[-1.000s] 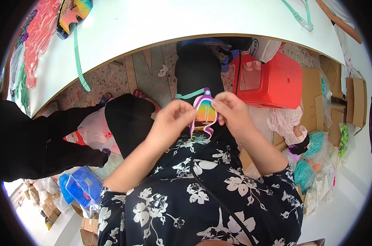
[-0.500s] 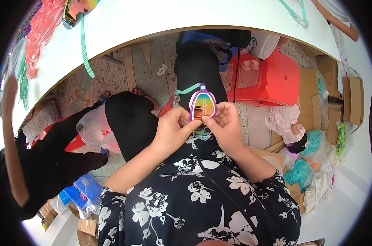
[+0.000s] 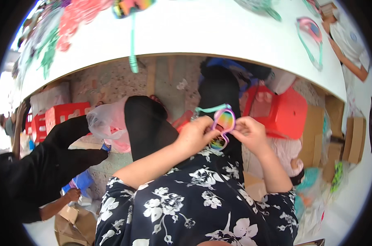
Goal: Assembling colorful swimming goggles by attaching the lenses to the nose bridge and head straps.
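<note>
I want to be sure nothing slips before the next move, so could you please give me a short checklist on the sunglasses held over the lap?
1. Left hand grips the sunglasses at their left side: ok.
2. Right hand pinches their right side: ok.
3. Rainbow lenses in the pink frame are whole: cannot tell, since fingers cover part of them.
4. Teal temple arm is attached and sticks out to the left: ok.
5. The sunglasses are clear of the white table edge above: ok.
6. The space below is free: not ok, because the lap, a red stool and a pink plastic bag crowd it.
</note>
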A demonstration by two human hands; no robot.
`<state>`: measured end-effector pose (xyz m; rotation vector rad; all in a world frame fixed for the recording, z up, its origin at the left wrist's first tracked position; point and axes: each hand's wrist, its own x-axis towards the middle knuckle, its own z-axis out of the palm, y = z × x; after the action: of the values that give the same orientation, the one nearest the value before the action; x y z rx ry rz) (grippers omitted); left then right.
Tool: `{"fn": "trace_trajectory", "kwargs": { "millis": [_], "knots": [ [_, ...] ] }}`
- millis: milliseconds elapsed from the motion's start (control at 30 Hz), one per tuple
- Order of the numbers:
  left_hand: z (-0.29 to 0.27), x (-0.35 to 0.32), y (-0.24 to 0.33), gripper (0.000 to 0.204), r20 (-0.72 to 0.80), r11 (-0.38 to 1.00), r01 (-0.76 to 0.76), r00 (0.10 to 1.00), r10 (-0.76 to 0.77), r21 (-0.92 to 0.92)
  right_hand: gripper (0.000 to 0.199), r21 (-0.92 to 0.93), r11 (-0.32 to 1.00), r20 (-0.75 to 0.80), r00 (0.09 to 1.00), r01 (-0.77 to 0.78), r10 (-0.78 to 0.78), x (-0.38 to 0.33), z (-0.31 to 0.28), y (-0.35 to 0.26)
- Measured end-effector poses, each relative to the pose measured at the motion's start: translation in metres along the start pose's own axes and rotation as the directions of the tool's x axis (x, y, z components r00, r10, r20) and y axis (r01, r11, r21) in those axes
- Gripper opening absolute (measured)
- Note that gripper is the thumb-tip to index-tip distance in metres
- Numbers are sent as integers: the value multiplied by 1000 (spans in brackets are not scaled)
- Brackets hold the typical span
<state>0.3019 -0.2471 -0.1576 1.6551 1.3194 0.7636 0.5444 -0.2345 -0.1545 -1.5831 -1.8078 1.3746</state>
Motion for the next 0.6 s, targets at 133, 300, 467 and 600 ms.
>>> {"fn": "trace_trajectory", "kwargs": {
  "millis": [133, 300, 467, 600],
  "knots": [
    [-3, 4, 1, 28, 74, 999, 47, 996, -47, -2, 48, -454, 697, 247, 830, 555, -500, 36, -35, -44],
    [-1, 2, 1, 29, 19, 1000, -29, 999, 28, 12, 63, -360, 543, 581, 637, 759, -506, 63, -35, -76],
    [-3, 1, -8, 30, -102, 989, -130, 987, 122, -74, 60, -336, 659, 497, 721, 673, -484, 59, -41, -81],
    [-35, 1, 3, 33, -629, 976, -167, 747, 216, 137, 60, -356, 794, -83, 830, 493, -552, 36, -25, -74]
  ]
}}
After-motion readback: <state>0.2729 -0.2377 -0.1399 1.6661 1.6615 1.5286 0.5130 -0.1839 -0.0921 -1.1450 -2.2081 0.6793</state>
